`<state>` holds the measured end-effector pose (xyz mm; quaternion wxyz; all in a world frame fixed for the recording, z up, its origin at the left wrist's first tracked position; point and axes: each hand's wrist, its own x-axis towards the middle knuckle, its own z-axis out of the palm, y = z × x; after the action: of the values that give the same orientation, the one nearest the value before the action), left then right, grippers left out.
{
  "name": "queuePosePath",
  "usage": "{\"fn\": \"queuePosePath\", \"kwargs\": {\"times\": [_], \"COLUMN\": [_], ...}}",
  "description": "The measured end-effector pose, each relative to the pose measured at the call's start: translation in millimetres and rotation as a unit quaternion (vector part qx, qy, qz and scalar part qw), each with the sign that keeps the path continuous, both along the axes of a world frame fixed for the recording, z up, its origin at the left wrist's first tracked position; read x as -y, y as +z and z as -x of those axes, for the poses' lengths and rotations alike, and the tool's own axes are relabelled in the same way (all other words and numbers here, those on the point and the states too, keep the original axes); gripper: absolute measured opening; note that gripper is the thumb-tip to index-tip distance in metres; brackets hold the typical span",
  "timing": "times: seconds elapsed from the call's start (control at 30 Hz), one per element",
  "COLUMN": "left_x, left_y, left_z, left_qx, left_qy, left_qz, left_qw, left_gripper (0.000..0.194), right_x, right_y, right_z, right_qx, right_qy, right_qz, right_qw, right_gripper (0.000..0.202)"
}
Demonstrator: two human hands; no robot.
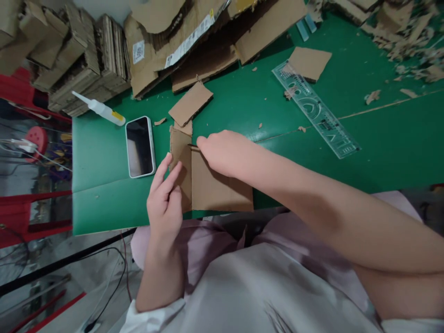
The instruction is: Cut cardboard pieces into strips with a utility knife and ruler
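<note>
Cardboard piece (211,196): centre frame, plain brown; wide panel (232,196) creased to narrow left flap (181,143); lower edge near table edge.
Left hand (164,199): fingers apart, over flap.
Right hand (220,150): fingertips clamped on thin sliver (193,146), too small to identify.
Room: bare green table (391,148) frame right; phone (140,147) crowds left.
Hidden: panel's upper part, under right hand.
Cut off: scraps (409,37), upper right.
</note>
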<state>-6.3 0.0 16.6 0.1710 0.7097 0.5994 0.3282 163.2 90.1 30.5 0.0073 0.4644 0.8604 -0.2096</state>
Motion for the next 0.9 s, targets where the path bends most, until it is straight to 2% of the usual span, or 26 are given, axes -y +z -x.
{"fn": "queuePosePath", "kwargs": {"times": [0.9], "left_x": [-0.4], "left_y": [0.2], "left_z": [0.5], "left_qx": [0.001], "left_qy": [-0.017], "left_qz": [-0.012], "left_qw": [1.000], "left_gripper": [0.056], "right_x": [-0.1], "right_y": [2.6], "right_z": [0.6], "right_qx": [0.016], "right_qy": [0.006], "right_qz": [0.007], "right_qw": [1.000], "right_gripper": [0.031]}}
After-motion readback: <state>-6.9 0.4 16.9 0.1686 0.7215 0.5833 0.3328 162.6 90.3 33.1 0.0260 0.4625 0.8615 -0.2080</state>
